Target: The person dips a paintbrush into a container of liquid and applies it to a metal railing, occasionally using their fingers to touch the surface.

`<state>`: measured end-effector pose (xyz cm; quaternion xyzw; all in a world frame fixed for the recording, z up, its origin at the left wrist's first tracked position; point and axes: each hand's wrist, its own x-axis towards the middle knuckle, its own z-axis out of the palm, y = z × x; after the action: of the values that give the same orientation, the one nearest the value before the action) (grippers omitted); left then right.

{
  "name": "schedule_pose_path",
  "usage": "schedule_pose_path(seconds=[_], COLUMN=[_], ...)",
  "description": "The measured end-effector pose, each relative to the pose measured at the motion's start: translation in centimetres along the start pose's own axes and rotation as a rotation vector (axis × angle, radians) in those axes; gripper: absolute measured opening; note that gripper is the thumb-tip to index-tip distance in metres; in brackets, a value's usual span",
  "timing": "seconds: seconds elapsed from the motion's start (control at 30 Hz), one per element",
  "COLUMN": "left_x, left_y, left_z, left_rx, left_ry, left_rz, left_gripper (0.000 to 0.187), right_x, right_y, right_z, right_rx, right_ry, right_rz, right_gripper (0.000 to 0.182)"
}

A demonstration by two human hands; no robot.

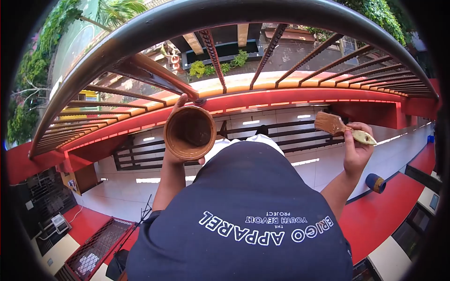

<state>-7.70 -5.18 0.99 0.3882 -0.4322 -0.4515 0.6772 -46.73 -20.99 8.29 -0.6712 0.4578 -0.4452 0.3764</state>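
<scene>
Left hand (176, 140) is wrapped around a brown-smeared paint cup (190, 132), thumb hooked over its rim, the mouth tipped toward the camera. Right hand (356, 150) is closed in a fist on the pale handle of a paintbrush (338, 127), brown-coated bristles pointing left, well apart from the cup. Just beyond both hands runs the balcony railing (225, 18), a dark curved top rail with rust-brown bars (213, 54) below it. A dark printed T-shirt (243, 210) fills the foreground, above a red-edged floor (389, 215).
</scene>
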Motion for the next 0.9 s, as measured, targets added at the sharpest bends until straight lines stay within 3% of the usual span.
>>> schedule_pose_path(seconds=[0.17, 0.3, 0.53, 0.63, 0.73, 0.77, 0.9], left_x=[-0.8, -2.1, -3.1, -2.4, -1.4, -1.2, 0.4], left_y=[0.5, -0.2, -0.1, 0.5, 1.4, 0.6, 0.8], left_z=[4.5, 7.0, 6.4, 5.1, 5.1, 3.4, 4.7], left_rx=[0.306, 0.177, 0.122, 0.123, 0.134, 0.234, 0.314], left_ry=[0.191, 0.313, 0.258, 0.145, 0.158, 0.014, 0.032], left_rz=[-0.012, 0.027, 0.112, 0.133, 0.024, 0.050, -0.048], left_gripper=[0.149, 0.153, 0.157, 0.155, 0.152, 0.152, 0.145], right_x=[3.2, 5.1, 4.2, 2.9, 2.2, 2.2, 3.0], right_y=[2.2, 2.1, 1.2, 0.5, -1.0, -1.4, -6.4], right_z=[-1.0, -1.1, -0.2, 0.3, 1.2, 1.2, 2.9], right_rx=[-0.028, -0.049, 0.007, 0.056, 0.059, 0.042, 0.250], right_ry=[-0.132, -0.247, -0.239, -0.181, -0.125, -0.123, -0.104], right_rz=[-0.009, -0.086, -0.109, -0.112, -0.205, -0.289, -0.485], right_gripper=[0.014, 0.014, 0.017, 0.019, 0.020, 0.022, 0.027])
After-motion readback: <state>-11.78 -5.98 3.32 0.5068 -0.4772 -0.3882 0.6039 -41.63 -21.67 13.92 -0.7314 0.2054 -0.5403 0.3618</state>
